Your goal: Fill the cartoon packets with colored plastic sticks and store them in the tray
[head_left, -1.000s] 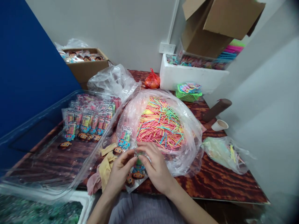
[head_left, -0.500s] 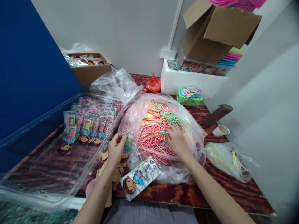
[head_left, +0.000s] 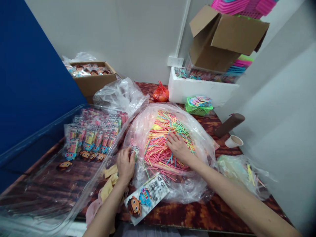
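My left hand (head_left: 125, 165) is at the left edge of the big clear plastic bag, its fingers bent and closed over a small printed packet (head_left: 135, 150) that mostly hides beneath them. Thin paper-like sticks (head_left: 160, 144) in pink, yellow, green and blue fill the opened bag (head_left: 197, 126). On this heap rests my right hand (head_left: 178, 148), palm down with the fingers spread a little; no stick is plainly gripped. A flat printed pouch with a cartoon child (head_left: 146, 197) lies in front of the bag, near the table edge.
At left, a clear tray (head_left: 92, 182) holds rows of filled packets (head_left: 92, 138). Behind are a cardboard box (head_left: 96, 82), a red bag (head_left: 161, 93), a green basket (head_left: 197, 108) and a white foam box (head_left: 202, 90). A paper cup (head_left: 233, 141) and brown bottle (head_left: 229, 125) stand right.
My left hand has gone from a thumb-and-finger pinch on the packet to lying over it. My right hand has shifted slightly left on the sticks, fingers flatter. The view has tilted slightly.
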A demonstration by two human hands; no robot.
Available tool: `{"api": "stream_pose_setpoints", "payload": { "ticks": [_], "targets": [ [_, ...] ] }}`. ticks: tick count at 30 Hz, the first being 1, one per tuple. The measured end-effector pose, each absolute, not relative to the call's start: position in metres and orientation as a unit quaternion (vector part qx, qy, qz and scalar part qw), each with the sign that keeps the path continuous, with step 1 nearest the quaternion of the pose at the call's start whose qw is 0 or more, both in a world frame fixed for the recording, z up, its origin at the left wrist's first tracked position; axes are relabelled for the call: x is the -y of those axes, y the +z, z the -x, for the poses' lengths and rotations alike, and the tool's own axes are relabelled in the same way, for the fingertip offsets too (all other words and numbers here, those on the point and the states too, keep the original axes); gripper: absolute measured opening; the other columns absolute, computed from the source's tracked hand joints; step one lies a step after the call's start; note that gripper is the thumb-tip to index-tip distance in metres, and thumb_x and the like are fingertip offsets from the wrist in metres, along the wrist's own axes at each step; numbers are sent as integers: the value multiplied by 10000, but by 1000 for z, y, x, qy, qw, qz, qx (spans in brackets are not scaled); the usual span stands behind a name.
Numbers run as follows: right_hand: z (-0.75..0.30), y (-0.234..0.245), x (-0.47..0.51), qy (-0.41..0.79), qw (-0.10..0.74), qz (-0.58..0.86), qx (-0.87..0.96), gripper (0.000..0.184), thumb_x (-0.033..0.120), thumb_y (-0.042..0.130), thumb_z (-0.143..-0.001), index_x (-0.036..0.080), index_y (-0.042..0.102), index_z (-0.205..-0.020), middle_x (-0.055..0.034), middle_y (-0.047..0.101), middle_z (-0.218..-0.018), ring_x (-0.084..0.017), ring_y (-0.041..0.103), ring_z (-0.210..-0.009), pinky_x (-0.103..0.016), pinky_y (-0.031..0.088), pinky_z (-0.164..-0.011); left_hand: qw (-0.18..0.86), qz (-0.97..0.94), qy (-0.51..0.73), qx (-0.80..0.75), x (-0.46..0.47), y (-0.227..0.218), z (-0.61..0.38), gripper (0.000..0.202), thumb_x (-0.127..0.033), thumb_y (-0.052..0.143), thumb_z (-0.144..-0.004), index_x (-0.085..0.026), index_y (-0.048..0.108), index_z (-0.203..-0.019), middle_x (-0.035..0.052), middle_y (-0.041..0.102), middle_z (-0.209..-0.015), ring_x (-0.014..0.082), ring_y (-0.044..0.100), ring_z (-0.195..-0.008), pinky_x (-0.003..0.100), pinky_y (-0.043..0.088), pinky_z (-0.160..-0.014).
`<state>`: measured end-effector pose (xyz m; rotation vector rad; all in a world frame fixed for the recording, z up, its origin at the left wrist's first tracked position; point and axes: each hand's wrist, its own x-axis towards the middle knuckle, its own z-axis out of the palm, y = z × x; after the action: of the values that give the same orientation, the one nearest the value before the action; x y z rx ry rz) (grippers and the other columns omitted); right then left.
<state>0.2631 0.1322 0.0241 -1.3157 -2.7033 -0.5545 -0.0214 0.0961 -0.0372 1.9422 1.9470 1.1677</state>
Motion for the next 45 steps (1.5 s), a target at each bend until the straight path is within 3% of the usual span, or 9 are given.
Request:
{"api": "stream_pose_setpoints", "payload": {
  "ticks": [6,10,20,27,30,34,38,42,45],
  "targets": [
    [-264,26,-141,-170,91,433,881,220,101,503,-912,131,632,-1087,-139,614,-1247,-293,454,-1243,-457,318,-1057,64,-662,391,-636,-95,-38,24,279,-338,432,-938,-166,595,-1086,103,637,-1032,273,568,-966,410,450,-861],
    [-265,36,-142,-136,139,504,842,188,134,486,-934,148,627,-1058,-128,620,-1187,-275,494,-1111,-403,370,-949,61,-668,386,-633,-96,-39,24,292,-343,427,-941,-173,587,-1116,105,635,-1054,279,567,-990,418,450,-877],
    [-275,69,-165,4,101,599,794,148,214,458,-969,183,601,-942,-73,617,-985,-208,526,-895,-297,375,-763,101,-668,369,-638,-96,-34,29,432,-392,442,-922,-150,521,-1271,138,618,-1161,307,562,-1103,464,453,-951],
    [-271,77,-149,-66,130,576,804,180,144,436,-958,181,598,-1028,-102,579,-1135,-240,469,-1031,-345,353,-835,81,-669,375,-637,-86,-13,24,473,-363,450,-921,-185,447,-1359,144,537,-1307,319,489,-1227,512,406,-1033],
    [-268,71,-140,-96,116,555,818,157,161,459,-954,190,605,-1004,-108,587,-1105,-263,465,-1025,-375,351,-852,80,-670,395,-623,-79,2,17,473,-362,462,-927,-190,439,-1368,148,507,-1348,312,457,-1264,519,376,-1065],
    [-266,57,-133,11,139,524,840,133,213,475,-967,192,590,-903,-72,612,-965,-218,525,-898,-325,402,-787,154,-669,426,-590,-71,18,0,446,-363,486,-930,-228,455,-1354,124,526,-1354,288,459,-1286,518,356,-1088],
    [-263,50,-118,126,159,489,848,225,257,451,-989,197,556,-798,-18,603,-810,-172,531,-740,-284,422,-701,325,-621,462,-543,-69,24,-26,466,-386,510,-929,-232,444,-1363,120,509,-1401,252,506,-1268,460,425,-1049],
    [-259,45,-95,140,151,474,856,153,272,506,-967,189,577,-860,-44,629,-899,-189,559,-846,-303,447,-769,445,-567,501,-479,-73,19,-56,531,-344,552,-905,-230,396,-1400,129,497,-1422,227,531,-1261,401,469,-1017],
    [-256,34,-82,182,152,466,852,86,227,531,-941,182,599,-912,-56,654,-939,-197,588,-878,-308,461,-792,457,-587,476,-469,-74,11,-75,447,-262,559,-878,-199,501,-1317,127,578,-1341,226,573,-1212,407,472,-1014]
  ]
}}
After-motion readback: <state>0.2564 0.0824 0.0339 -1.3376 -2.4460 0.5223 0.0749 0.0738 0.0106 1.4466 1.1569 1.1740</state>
